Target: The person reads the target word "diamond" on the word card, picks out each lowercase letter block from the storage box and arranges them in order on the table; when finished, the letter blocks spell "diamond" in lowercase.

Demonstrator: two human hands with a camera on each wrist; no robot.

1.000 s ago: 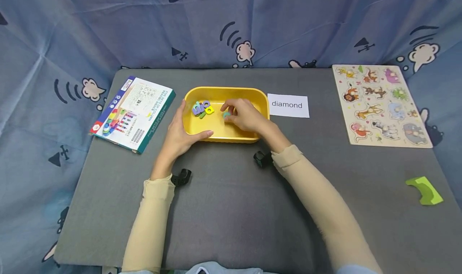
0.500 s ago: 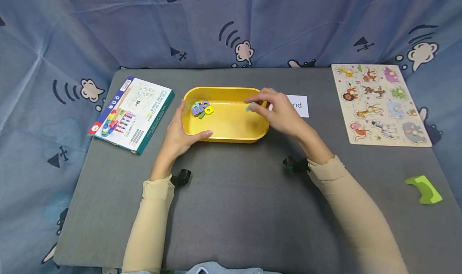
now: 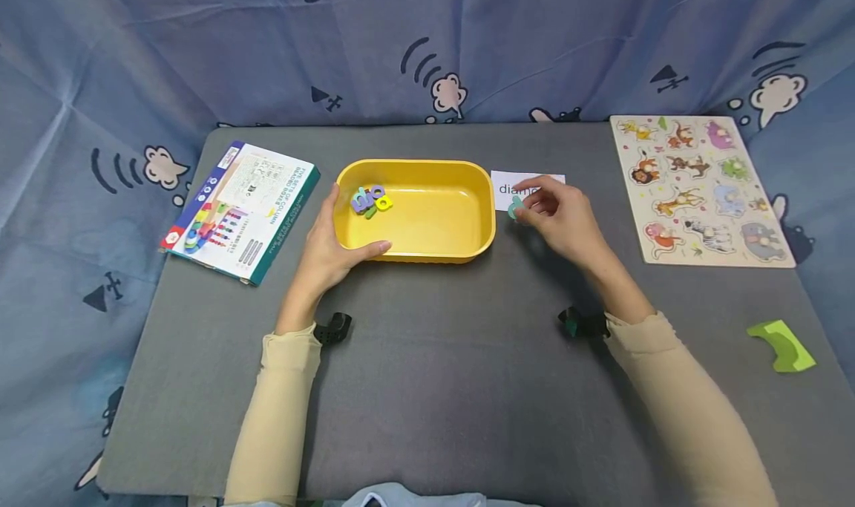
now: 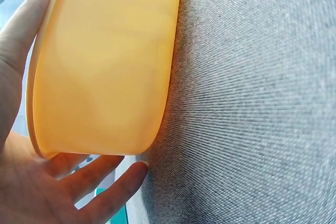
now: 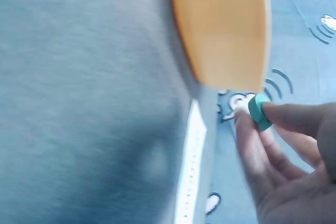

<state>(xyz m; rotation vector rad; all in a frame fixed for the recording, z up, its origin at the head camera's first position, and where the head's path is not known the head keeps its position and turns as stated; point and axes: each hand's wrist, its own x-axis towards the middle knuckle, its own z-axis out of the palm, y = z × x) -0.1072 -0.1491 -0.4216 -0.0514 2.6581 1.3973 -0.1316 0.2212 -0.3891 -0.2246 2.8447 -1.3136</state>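
Observation:
In the head view my right hand (image 3: 564, 221) pinches a small teal letter piece (image 3: 515, 207) between thumb and fingertips, raised over the white card (image 3: 502, 179) printed "diamond". The hand hides the end of the word. The right wrist view shows the teal letter piece (image 5: 259, 112) edge-on at the fingertips. My left hand (image 3: 327, 243) holds the left end of the yellow tray (image 3: 414, 257), its thumb along the front rim and its fingers on the left side. Several letter pieces (image 3: 369, 202), purple, yellow, green and blue, lie bunched at the tray's left.
A boxed toy set (image 3: 240, 210) lies at the left of the grey table (image 3: 427, 373). An animal puzzle board (image 3: 701, 191) is at the back right, with a lime-green arched block (image 3: 783, 346) nearer the front. Behind the table hangs a blue patterned cloth (image 3: 374, 47).
My right hand has lifted the teal letter piece out of the tray and carried it right, over the card. The left hand stays on the tray.

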